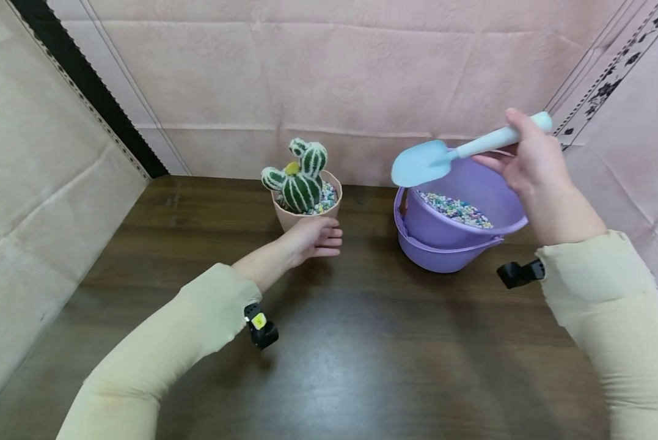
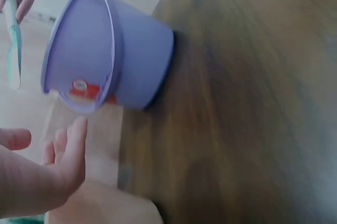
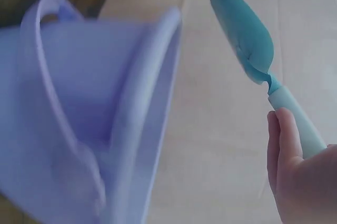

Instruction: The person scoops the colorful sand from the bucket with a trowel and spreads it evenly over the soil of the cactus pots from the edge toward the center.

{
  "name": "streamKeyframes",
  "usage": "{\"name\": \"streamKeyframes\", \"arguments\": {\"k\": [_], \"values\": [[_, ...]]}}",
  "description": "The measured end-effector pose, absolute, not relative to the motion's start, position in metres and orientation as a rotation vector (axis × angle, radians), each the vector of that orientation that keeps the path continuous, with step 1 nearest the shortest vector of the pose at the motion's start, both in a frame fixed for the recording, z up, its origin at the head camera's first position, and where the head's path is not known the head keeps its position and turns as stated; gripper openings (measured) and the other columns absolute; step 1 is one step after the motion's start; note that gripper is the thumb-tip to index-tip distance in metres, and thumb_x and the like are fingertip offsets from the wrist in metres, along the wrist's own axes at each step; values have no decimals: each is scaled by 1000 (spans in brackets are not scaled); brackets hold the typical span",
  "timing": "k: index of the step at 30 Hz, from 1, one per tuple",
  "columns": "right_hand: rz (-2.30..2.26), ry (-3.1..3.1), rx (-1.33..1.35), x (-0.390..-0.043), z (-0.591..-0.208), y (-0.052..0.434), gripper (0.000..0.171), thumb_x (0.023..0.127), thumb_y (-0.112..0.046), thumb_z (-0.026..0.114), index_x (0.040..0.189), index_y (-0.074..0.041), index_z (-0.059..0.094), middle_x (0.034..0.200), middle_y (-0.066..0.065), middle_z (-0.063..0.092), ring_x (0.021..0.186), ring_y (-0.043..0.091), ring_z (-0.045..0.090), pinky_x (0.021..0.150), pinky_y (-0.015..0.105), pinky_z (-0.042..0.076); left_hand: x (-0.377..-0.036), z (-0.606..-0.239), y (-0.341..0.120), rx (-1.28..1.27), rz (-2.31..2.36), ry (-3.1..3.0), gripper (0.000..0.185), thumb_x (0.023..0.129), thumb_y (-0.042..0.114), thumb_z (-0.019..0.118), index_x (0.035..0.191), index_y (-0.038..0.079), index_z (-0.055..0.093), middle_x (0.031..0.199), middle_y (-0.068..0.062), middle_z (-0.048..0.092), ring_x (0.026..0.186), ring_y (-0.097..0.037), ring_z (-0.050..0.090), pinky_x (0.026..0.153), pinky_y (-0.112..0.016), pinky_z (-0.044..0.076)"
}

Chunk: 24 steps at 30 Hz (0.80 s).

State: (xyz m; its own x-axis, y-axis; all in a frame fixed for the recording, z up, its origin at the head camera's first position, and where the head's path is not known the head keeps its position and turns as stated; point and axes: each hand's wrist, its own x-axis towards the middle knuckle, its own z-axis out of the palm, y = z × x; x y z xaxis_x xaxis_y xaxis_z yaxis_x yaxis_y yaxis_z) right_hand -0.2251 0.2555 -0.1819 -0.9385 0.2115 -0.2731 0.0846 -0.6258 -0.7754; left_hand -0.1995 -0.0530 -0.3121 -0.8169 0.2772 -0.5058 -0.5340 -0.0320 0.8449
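The right hand (image 1: 529, 156) grips a pale blue trowel (image 1: 460, 151) by its handle, fingers curled round it, above the purple bucket (image 1: 455, 229). The trowel lies nearly level — its long axis runs from the handle at upper right down to the blade at left, which points towards the cactus (image 1: 300, 178) and hangs over the bucket's left rim. Coloured pebbles (image 1: 456, 209) fill the bucket. The left hand (image 1: 313, 238) rests with its fingers straight and relaxed against the front of the pink pot (image 1: 289, 218), holding nothing. Pot and bucket stand apart on the dark wooden surface (image 1: 361, 342), with bare wood between them — pink cloth hangs behind.
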Motion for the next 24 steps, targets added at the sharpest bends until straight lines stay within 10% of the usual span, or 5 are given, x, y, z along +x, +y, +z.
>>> {"name": "streamKeyframes", "arguments": {"k": [11,24], "values": [[2158,-1864,-534,-222,-207,287,18,82,-6,68,88,-7,50,70,1,58,56,14,68,56,29,60,-222,-301,14,-146,2012,1660,40,98,17,48,132,-2,41,83,-5,55,79,-18,58,96,-42,52],[1029,-2820,-373,-222,-246,292,37,86,-36,60,92,-1,54,53,-17,54,43,-1,59,64,13,52,-235,-301,64,-121,2160,1515,45,92,9,59,133,-1,42,126,-26,56,87,-23,62,92,-39,54]]}}
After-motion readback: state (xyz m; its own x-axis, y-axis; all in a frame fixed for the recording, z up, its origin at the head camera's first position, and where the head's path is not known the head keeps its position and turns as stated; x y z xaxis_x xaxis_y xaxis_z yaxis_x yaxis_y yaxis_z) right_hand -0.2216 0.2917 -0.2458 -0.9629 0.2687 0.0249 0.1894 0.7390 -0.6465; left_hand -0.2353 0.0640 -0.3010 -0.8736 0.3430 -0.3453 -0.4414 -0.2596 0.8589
